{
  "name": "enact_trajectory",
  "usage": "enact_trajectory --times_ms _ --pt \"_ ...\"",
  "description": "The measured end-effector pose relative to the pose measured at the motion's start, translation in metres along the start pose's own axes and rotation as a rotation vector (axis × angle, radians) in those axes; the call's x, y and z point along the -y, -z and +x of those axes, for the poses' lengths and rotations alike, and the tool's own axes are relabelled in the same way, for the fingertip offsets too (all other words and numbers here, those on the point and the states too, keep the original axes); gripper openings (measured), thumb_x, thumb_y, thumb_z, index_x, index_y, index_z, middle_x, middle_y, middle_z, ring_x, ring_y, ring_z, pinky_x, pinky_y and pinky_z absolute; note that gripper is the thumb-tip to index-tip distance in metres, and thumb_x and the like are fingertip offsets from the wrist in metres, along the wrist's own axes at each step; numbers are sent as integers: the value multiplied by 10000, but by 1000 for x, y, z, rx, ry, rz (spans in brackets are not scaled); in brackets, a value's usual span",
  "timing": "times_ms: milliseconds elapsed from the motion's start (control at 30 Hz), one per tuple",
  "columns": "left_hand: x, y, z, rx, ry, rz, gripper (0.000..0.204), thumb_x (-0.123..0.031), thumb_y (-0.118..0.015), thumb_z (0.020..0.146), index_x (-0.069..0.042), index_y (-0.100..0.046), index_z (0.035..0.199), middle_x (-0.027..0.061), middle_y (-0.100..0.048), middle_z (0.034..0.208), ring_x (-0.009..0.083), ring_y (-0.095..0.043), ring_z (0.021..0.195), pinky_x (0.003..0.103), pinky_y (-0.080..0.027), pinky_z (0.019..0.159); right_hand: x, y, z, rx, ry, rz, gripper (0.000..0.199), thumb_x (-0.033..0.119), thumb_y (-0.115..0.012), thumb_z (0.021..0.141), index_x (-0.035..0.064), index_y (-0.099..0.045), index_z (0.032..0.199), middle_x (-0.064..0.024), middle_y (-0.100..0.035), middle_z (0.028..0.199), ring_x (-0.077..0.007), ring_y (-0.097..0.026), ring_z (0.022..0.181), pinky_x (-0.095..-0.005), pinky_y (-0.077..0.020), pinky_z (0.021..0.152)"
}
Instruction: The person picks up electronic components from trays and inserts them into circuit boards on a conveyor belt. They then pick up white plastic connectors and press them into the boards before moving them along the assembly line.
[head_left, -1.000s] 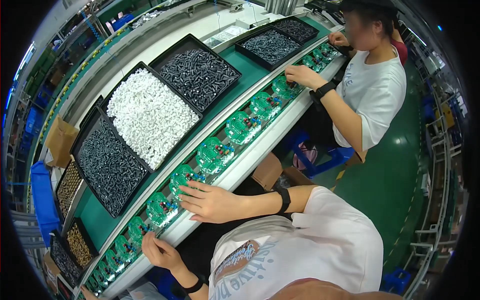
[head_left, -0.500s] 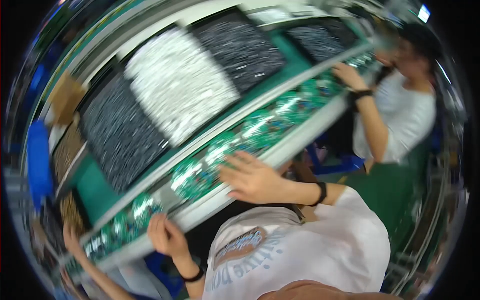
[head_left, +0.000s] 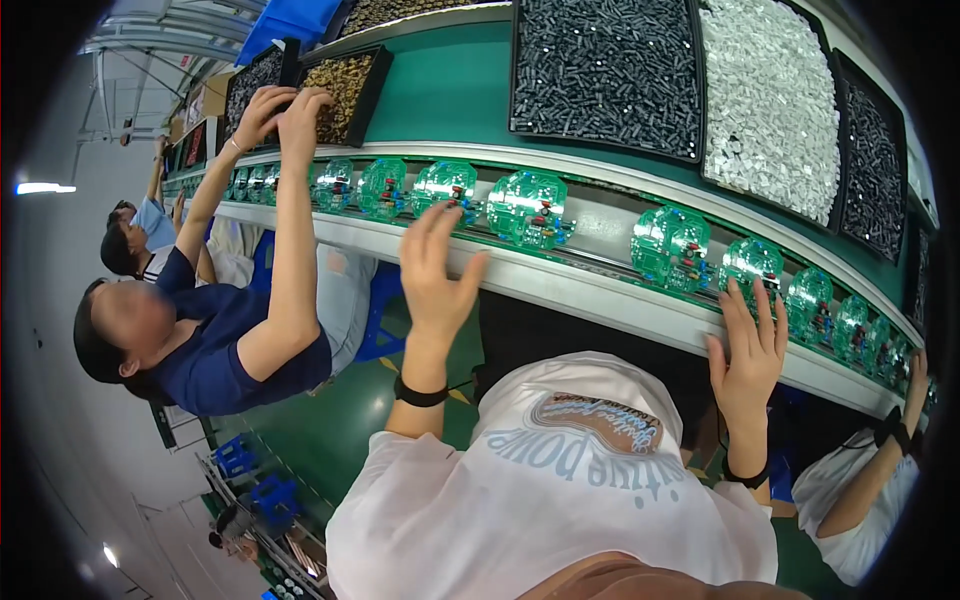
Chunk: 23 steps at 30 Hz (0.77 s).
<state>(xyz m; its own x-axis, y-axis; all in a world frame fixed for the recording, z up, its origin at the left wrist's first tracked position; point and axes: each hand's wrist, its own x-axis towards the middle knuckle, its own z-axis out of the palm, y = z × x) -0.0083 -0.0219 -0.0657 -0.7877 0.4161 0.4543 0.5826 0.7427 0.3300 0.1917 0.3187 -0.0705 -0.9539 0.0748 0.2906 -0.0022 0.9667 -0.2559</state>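
Fingers [head_left: 440, 235] of the left hand [head_left: 435, 280] are spread wide and hold nothing, their tips at a green circuit board [head_left: 447, 188] on the conveyor rail [head_left: 600, 262]. Right hand [head_left: 748, 350] lies flat and open-fingered on the rail's white edge, just below another board [head_left: 752, 268]. Boards line the rail, already carrying some parts; more fitting seems to remain. Beyond, on the green counter [head_left: 440, 95], sit trays of dark [head_left: 605, 70] and white components [head_left: 765, 105]. A co-worker [head_left: 215, 340] reaches into a tray at left.
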Motion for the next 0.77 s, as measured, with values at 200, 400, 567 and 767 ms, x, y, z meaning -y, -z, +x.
enact_trajectory --times_ms 200,400,567,767 --pt "30 -3 26 137 64 25 697 -195 -758 827 -24 -517 1459 247 -513 1486 428 -460 1397 512 -345 1178 -7 -1 -1 -55 -39 107 606 150 -815 710 74 -647 1287 -129 -625 1369 -404 -520 1352 -595 -379 1138" --pt "38 -10 36 230 -80 94 644 -385 -609 1013 -18 -453 1518 225 -464 1537 432 -429 1420 518 -329 1183 -15 -9 3 -114 -35 41 526 271 -805 810 85 -656 1279 -88 -631 1376 -308 -513 1388 -531 -356 1192" --pt "33 -3 27 275 -30 85 660 -451 -556 1043 -40 -424 1541 204 -446 1555 422 -407 1440 525 -331 1180 -5 0 -11 -120 -14 25 487 304 -765 861 87 -657 1283 -76 -628 1382 -287 -498 1403 -504 -341 1211" --pt "41 -5 26 317 35 170 695 -531 -512 1049 -104 -378 1580 191 -385 1606 405 -331 1506 558 -288 1217 -16 -3 -12 -136 -16 -10 495 320 -757 868 100 -655 1300 -70 -619 1398 -279 -491 1411 -495 -333 1221"
